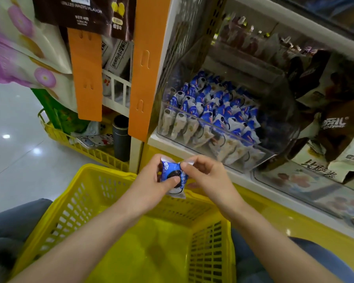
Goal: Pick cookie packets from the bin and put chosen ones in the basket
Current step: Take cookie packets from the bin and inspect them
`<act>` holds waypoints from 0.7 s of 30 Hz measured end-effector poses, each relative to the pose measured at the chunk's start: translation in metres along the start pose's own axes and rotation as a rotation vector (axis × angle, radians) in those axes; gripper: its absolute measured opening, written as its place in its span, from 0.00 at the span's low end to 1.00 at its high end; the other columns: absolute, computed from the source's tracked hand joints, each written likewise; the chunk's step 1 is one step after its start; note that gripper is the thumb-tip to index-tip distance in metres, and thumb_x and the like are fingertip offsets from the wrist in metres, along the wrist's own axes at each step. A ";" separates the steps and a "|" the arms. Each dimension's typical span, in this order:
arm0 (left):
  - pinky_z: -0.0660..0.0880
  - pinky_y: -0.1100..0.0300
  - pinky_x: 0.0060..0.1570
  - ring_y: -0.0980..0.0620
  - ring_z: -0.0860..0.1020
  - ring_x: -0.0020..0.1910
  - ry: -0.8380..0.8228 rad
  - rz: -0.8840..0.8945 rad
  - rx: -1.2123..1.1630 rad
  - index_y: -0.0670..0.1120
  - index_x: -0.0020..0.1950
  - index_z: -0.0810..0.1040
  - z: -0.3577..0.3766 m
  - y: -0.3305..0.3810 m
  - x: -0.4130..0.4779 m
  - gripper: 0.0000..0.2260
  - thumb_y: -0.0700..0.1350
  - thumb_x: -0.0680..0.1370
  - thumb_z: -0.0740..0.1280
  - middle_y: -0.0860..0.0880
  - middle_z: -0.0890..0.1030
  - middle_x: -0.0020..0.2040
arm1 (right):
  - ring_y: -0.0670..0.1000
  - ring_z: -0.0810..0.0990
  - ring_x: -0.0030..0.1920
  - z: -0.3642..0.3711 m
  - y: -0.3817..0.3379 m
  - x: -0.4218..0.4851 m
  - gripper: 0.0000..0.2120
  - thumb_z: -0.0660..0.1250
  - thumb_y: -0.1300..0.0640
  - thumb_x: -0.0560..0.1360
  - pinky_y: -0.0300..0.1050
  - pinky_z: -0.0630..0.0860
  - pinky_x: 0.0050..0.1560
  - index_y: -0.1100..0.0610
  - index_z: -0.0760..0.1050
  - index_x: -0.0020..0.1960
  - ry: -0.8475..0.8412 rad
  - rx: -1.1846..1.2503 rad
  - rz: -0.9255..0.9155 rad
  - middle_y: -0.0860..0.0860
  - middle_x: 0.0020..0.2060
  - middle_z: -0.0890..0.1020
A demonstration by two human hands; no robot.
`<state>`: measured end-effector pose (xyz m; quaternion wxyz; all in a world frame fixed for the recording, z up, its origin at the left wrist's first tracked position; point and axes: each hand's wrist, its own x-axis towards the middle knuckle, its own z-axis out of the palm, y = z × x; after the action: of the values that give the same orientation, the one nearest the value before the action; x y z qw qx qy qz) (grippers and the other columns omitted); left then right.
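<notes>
Inspection looks to be the step in hand: you hold one small blue-and-white foil cookie packet (pixel 173 176), printed with a dark sandwich cookie, up between both hands, just above the far rim of the yellow slotted plastic basket (pixel 70 203). Your left hand (pixel 151 180) grips the packet's body, thumb laid across the printed front and fingers curled behind. Your right hand (pixel 204 174) pinches the sealed upper edge between thumb and forefinger, the other fingers loosely tucked. The packet is out of the clear plastic bin (pixel 278 127) on the white shelf (pixel 164 139) and not yet in the basket.

If you choose it, the next move is short. Let go with one hand, lower the packet past the rim and release it over the basket floor. Then reach up and to the right into the bin, where many more blue-and-white packets (pixel 213 103) stand in rows.

Your left fingers are hidden behind the packet, so their exact hold cannot be told. The print on the wrapper is too small to read. Your forearms cover part of the basket floor; the part that shows seems to hold nothing, though glare makes that uncertain. The bin's far right end sits in shadow, and its contents there are hard to make out.
</notes>
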<state>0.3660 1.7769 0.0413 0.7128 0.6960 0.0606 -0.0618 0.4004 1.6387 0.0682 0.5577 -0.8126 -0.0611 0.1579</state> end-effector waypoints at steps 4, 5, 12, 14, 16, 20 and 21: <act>0.75 0.69 0.34 0.59 0.80 0.39 0.017 -0.040 -0.088 0.45 0.50 0.72 0.001 -0.002 0.001 0.09 0.35 0.74 0.67 0.45 0.80 0.46 | 0.51 0.77 0.37 0.004 0.001 0.006 0.07 0.66 0.57 0.75 0.52 0.78 0.38 0.59 0.79 0.42 0.053 -0.131 -0.053 0.60 0.38 0.80; 0.75 0.69 0.33 0.60 0.81 0.38 0.029 -0.053 -0.112 0.45 0.51 0.73 0.001 -0.002 0.001 0.08 0.36 0.74 0.67 0.45 0.81 0.46 | 0.52 0.77 0.37 0.004 0.003 0.006 0.08 0.66 0.56 0.75 0.56 0.77 0.41 0.60 0.79 0.42 0.061 -0.160 -0.077 0.60 0.37 0.81; 0.79 0.54 0.41 0.54 0.82 0.39 0.122 -0.097 -0.150 0.43 0.41 0.74 -0.001 -0.002 -0.001 0.10 0.49 0.77 0.64 0.48 0.82 0.37 | 0.49 0.81 0.41 0.004 0.006 0.003 0.03 0.68 0.57 0.74 0.50 0.78 0.47 0.54 0.79 0.42 0.041 -0.232 -0.215 0.49 0.38 0.83; 0.78 0.55 0.41 0.52 0.81 0.38 0.151 -0.089 -0.125 0.43 0.38 0.72 -0.001 -0.002 -0.002 0.12 0.49 0.78 0.63 0.47 0.80 0.35 | 0.44 0.80 0.41 0.005 0.006 0.002 0.03 0.68 0.59 0.73 0.46 0.78 0.46 0.52 0.80 0.45 0.024 -0.260 -0.251 0.46 0.40 0.83; 0.78 0.60 0.37 0.54 0.81 0.36 0.164 -0.076 -0.122 0.42 0.38 0.72 -0.001 -0.002 -0.002 0.13 0.49 0.78 0.63 0.46 0.80 0.34 | 0.42 0.79 0.42 0.005 0.006 0.000 0.04 0.69 0.59 0.73 0.41 0.78 0.45 0.54 0.80 0.47 0.026 -0.311 -0.316 0.45 0.40 0.82; 0.77 0.65 0.32 0.56 0.81 0.35 0.162 -0.077 -0.154 0.39 0.41 0.73 -0.001 -0.003 -0.002 0.13 0.49 0.77 0.63 0.46 0.80 0.35 | 0.42 0.77 0.44 0.005 0.006 -0.001 0.05 0.69 0.59 0.73 0.37 0.75 0.46 0.57 0.81 0.48 0.078 -0.487 -0.515 0.42 0.41 0.78; 0.77 0.65 0.32 0.56 0.81 0.35 0.163 -0.080 -0.153 0.40 0.41 0.74 -0.001 -0.004 -0.002 0.13 0.49 0.77 0.63 0.45 0.80 0.36 | 0.42 0.77 0.44 0.005 0.006 -0.002 0.05 0.69 0.58 0.73 0.37 0.76 0.46 0.56 0.81 0.48 0.082 -0.491 -0.512 0.42 0.41 0.78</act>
<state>0.3635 1.7775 0.0379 0.7536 0.6392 0.1504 -0.0286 0.3966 1.6407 0.0613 0.3691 -0.8865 -0.2765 -0.0389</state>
